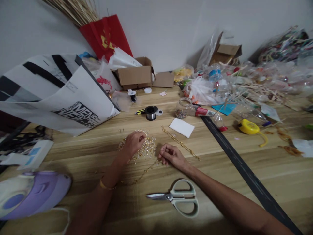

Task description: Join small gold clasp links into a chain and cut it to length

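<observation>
My left hand point(133, 142) rests on a heap of small gold pieces point(148, 148) on the wooden table point(220, 169), fingers curled and pinching into the heap. My right hand point(171, 155) lies just right of the heap, fingers closed in a pinch on a thin gold chain point(181, 143). The chain runs up and right from the hand, and another stretch trails down-left toward my left wrist. Scissors point(179, 197) with pale green handles lie closed in front of my right forearm.
A white paper bag point(61, 94) lies at left, a purple object point(31, 192) at the near left. A wire spool point(151, 112), glass jar point(183, 108), white card point(182, 127), yellow tape measure point(248, 127) and long black strip point(244, 169) lie beyond. Boxes and plastic bags crowd the back.
</observation>
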The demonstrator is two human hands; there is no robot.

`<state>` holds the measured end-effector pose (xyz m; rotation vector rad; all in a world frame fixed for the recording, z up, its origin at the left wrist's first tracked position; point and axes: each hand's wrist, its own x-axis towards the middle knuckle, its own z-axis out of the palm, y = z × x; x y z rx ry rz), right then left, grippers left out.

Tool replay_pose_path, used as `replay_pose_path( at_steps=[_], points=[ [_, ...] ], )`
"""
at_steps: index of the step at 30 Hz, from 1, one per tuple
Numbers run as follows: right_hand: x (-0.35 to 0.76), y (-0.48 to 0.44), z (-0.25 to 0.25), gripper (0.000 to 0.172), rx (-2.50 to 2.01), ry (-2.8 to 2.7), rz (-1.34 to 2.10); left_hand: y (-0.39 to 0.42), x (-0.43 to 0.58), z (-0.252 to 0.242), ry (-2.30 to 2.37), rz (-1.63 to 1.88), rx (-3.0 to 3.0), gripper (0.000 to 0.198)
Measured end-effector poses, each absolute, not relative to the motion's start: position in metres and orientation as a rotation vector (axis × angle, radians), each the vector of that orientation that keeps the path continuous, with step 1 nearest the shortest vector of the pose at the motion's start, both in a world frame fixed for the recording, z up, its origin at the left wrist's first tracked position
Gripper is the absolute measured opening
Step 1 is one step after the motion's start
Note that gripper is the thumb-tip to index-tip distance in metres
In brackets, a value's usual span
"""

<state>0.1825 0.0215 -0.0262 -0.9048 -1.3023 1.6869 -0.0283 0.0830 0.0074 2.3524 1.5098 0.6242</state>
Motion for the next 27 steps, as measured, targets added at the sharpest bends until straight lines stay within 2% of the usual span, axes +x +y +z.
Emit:
replay_pose_path(
  at_steps=[10, 27],
  points=[
    [0.181, 0.021, -0.022, 0.034, -0.913, -1.284, 1.687, 0.069, -0.045, 0.007, 1.444, 0.791, 1.980, 0.012],
    [0.182, 0.022, -0.025, 0.032, -0.907, -1.277, 1.693, 0.058, -0.051, 0.007, 1.505, 0.756, 1.878, 0.016]
  ],
)
